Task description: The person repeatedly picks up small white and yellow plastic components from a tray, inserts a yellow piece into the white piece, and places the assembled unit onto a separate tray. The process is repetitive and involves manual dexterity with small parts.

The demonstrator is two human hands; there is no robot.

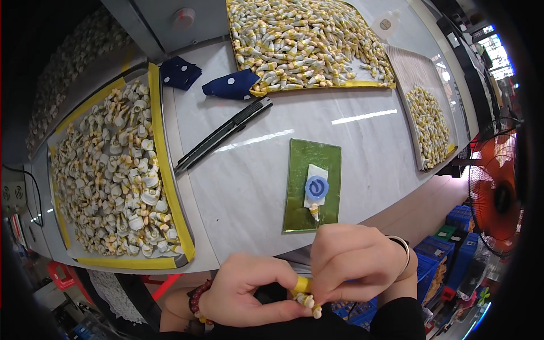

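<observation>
Close to my body, my left hand (249, 292) pinches a small yellow-and-white moulded piece (303, 284) with pale rounded ends between thumb and forefinger. My right hand (357, 263) meets it from the other side, thumb and fingers closed on the same piece; its fingertips partly hide it. Just beyond the hands lies a green rectangular mat (294, 175). On the mat a blue round disc (316, 187) with a dark curved mark rests on a white pad (318, 171). A small yellow-and-white piece (315, 212) lies at the pad's near end.
At left is a yellow-edged tray (184, 249) of white and yellow pieces. A large tray (345, 85) of similar pieces stands at the back, a narrower tray (402, 73) at right. A black utility knife (224, 136) and dark blue dotted cloths (229, 85) lie between. An orange fan (496, 190) stands right.
</observation>
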